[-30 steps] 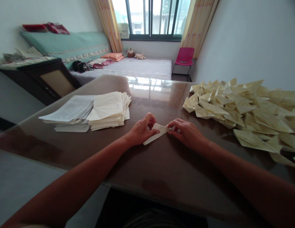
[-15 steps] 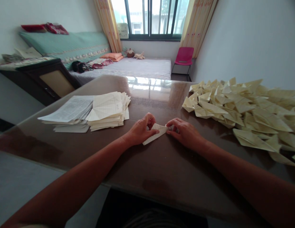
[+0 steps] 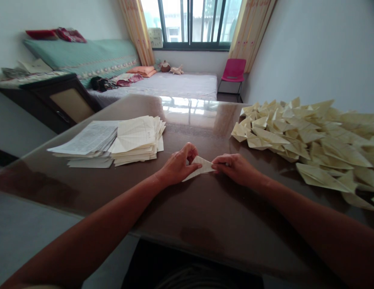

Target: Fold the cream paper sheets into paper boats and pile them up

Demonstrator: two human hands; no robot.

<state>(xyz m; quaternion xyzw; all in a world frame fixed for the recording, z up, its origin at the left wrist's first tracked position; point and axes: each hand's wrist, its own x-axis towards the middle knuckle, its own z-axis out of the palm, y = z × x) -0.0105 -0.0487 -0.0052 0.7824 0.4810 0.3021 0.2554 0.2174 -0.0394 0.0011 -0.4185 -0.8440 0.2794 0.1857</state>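
Hands: both bare hands meet around one small wedge of folded cream paper, at the middle of the near table, as if one steadies it while the other works its point.
Left hand: partly curled, thumb laid across the near face, pinching the wider end; the fingertips behind are hidden.
Right hand: fingers drawn close together, pinching the narrow right-hand tip.
Table: glossy brown top, bare around the hands, likely for working room.
Left stacks: grey-white printed sheets beside creased cream square sheets, seemingly set there within easy reach.
Right heap: many pointed, folded cream paper shapes, probably kept aside to leave the middle free.
Beyond: pale lilac bed, bright pink chair, dark-framed window.
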